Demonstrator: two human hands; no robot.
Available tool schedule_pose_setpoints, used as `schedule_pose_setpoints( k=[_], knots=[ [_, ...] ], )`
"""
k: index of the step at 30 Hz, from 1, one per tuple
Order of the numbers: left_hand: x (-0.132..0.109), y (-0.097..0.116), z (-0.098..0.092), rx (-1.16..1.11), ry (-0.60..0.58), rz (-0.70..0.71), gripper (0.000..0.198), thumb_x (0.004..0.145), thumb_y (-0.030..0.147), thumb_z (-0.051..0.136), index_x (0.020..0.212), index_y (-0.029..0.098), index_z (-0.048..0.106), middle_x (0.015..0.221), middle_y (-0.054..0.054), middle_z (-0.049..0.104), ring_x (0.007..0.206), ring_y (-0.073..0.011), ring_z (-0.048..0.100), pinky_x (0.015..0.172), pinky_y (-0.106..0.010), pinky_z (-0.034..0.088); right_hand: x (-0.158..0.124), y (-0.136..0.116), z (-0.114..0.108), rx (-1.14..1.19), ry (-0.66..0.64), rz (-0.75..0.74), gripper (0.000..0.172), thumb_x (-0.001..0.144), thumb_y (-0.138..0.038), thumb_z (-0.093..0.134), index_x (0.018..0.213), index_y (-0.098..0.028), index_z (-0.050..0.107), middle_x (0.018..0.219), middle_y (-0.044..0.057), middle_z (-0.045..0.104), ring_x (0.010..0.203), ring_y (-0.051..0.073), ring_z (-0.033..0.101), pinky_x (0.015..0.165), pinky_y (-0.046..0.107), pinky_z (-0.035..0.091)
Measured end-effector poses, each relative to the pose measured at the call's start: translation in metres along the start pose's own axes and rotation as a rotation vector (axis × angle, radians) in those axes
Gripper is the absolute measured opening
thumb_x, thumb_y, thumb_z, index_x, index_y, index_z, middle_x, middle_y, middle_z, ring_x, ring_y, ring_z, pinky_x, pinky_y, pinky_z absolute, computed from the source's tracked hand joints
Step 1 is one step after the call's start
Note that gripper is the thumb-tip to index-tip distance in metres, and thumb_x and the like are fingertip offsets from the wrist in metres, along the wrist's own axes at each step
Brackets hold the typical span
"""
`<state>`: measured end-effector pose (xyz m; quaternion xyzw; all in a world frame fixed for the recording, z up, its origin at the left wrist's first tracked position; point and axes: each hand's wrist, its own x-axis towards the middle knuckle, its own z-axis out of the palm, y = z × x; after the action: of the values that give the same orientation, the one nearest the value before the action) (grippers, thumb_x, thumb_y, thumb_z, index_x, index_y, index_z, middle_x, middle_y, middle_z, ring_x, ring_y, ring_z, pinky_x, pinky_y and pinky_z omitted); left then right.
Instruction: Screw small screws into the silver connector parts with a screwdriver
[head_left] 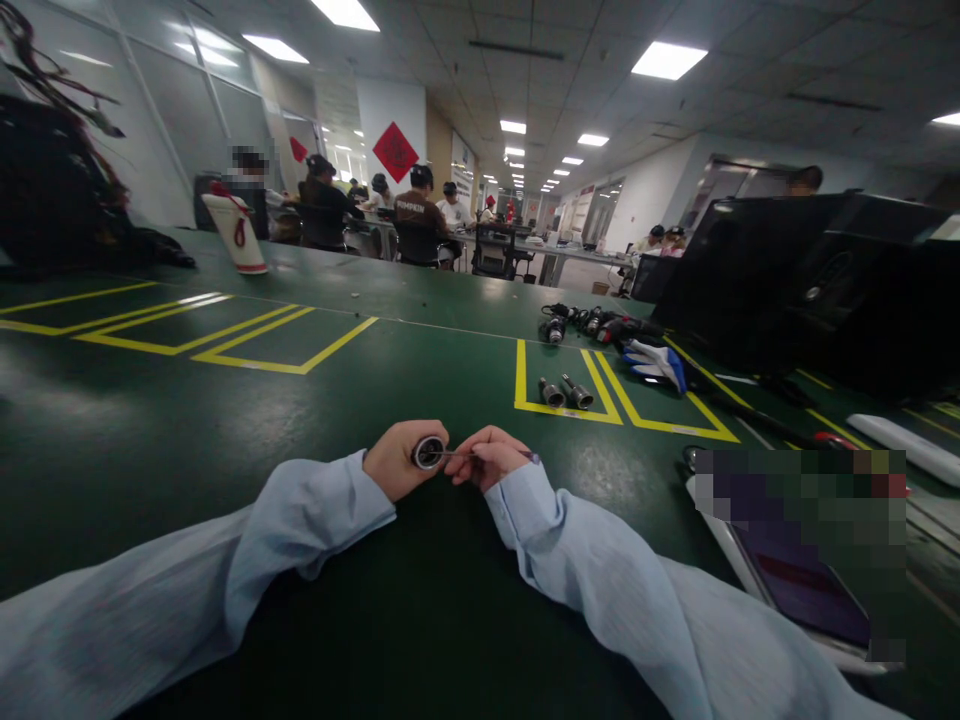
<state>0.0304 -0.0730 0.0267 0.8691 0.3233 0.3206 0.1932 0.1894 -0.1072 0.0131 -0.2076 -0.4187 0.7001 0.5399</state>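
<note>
My left hand (405,462) is closed around a round metal part (428,452), whose ring-shaped open end faces me; it resembles a socket. Opposite it, my right hand (491,458) pinches a thin metal rod (454,454). The rod's tip reaches the mouth of the round part; whether it touches inside is too small to tell. What lies within my right palm is hidden by the fingers. Ahead on the green table (420,370), inside a yellow taped box, lie a metal socket (551,392) and a second socket (577,391) with a slim shank.
Blue-and-white gloves (654,364) lie at the right beside a dark power tool with a cable (600,325). A phone-like device (802,580) sits near my right forearm. Black monitors (757,270) stand behind. A white cup (236,232) stands far left. Several people sit beyond.
</note>
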Motion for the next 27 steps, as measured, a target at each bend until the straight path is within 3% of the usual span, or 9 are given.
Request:
schedule_pose_setpoints(
  k=[4,9,16,27],
  knots=[
    [0.0006,-0.0058,0.0029,-0.063,-0.009,0.014,0.015,0.068,0.025,0.051,0.059,0.015,0.046,0.053,0.003,0.046,0.049,-0.0082,0.041,0.046,-0.019,0.033,-0.0014,0.0006,0.0019,-0.018,0.008,-0.043,0.009,0.059,-0.014,0.05,0.062,-0.014,0.059,0.058,0.003,0.069,0.047,0.011,0.059,0.051,0.022,0.047],
    [0.0007,-0.0091,0.0024,0.051,-0.025,0.03,0.015,0.069,0.025,0.051,0.059,0.015,0.047,0.054,0.003,0.048,0.051,-0.0088,0.044,0.048,-0.02,0.033,-0.0031,0.0028,0.0015,-0.204,0.09,-0.103,0.011,0.06,-0.011,0.049,0.061,-0.014,0.06,0.055,0.001,0.067,0.046,0.01,0.056,0.05,0.022,0.045],
    [0.0014,-0.0093,0.0024,-0.04,-0.022,0.001,0.017,0.069,0.026,0.052,0.057,0.015,0.045,0.053,0.003,0.046,0.05,-0.0082,0.042,0.047,-0.019,0.034,0.0001,0.001,-0.0024,-0.023,0.001,-0.001,0.008,0.059,-0.014,0.051,0.062,-0.014,0.058,0.059,0.004,0.069,0.047,0.012,0.06,0.051,0.023,0.047],
    [0.0026,-0.0076,0.0016,-0.055,-0.067,-0.004,0.016,0.068,0.026,0.052,0.059,0.015,0.047,0.055,0.003,0.049,0.05,-0.0082,0.044,0.048,-0.019,0.034,-0.0015,0.0049,-0.0028,-0.074,0.047,-0.074,0.009,0.059,-0.014,0.052,0.062,-0.014,0.061,0.058,0.003,0.069,0.048,0.011,0.058,0.05,0.023,0.046]
  ],
)
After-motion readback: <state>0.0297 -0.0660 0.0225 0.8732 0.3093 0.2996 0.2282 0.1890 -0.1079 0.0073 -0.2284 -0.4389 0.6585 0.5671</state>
